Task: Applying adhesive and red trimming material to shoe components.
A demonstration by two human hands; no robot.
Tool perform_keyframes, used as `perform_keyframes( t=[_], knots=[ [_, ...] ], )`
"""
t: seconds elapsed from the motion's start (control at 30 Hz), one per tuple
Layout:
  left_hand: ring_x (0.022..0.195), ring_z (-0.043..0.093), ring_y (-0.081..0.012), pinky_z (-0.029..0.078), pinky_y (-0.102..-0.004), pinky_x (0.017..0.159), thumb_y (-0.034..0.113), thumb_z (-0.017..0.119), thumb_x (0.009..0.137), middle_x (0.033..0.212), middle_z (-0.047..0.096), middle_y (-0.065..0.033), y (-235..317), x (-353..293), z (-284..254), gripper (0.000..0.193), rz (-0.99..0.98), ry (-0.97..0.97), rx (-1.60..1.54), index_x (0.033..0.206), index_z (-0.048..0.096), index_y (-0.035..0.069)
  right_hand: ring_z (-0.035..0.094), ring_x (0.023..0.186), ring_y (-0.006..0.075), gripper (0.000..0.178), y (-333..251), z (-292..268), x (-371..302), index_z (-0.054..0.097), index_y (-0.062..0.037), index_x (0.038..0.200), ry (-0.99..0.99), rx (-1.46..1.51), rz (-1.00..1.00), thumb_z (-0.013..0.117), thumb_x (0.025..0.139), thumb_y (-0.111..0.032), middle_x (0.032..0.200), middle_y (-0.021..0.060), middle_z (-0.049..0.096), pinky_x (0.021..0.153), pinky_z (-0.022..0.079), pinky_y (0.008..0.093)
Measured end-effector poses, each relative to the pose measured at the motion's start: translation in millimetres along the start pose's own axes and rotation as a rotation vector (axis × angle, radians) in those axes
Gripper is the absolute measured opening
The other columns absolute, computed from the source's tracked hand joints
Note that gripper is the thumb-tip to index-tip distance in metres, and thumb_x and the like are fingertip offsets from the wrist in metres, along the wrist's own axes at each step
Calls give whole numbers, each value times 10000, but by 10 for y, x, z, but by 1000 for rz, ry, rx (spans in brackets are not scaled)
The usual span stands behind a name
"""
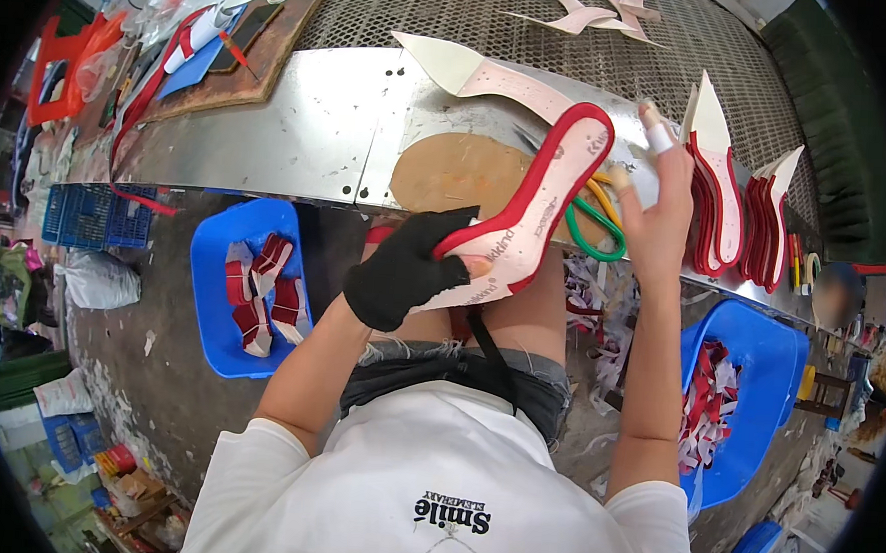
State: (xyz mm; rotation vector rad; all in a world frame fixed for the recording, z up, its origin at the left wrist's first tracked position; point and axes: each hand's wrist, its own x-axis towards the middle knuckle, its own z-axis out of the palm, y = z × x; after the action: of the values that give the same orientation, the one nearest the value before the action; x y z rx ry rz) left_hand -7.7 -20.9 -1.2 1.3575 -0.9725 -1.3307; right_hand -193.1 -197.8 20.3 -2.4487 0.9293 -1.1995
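1. One red-edged insole (542,207), angled over the metal bench (311,119), its near end gripped by the gloved left hand (413,270)!
2. Right hand (660,203) open, just beside it, seemingly empty.
3. Looks light, bendy, hardly fragile; likely best held by the edges.

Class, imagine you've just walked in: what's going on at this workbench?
A person's gloved left hand holds a pink, red-edged insole. The right hand is open beside it. Green-and-yellow-handled scissors lie partly hidden by the insole. More insoles are stacked to the right, and blue bins on the left and right hold red-and-white pieces.
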Motion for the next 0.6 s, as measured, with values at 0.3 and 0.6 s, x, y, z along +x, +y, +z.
perform_keyframes(
  t=[0.3, 0.6],
  knots=[
    [1022, 530, -128, 412, -283, 921, 236, 713, 793, 1133, 600, -100, -86, 48, 48, 576, 159, -77, 157, 1253, 497, -36, 407, 1252, 379, 376, -134, -46, -334, 696, -96, 993, -23, -101, -410, 623, 641, 13, 1249, 140, 531, 1002, 366, 475],
    [1014, 582, -246, 462, -352, 908, 348, 578, 867, 1122, 577, -169, -84, 206, -182, 571, 259, -136, -315, 1260, 464, -50, 572, 630, 295, 260, 869, -762, -161, 577, 38, 929, 314, -148, 416, 572, 904, -220, 723, 190, 604, 622, 459, 381]
  ],
)
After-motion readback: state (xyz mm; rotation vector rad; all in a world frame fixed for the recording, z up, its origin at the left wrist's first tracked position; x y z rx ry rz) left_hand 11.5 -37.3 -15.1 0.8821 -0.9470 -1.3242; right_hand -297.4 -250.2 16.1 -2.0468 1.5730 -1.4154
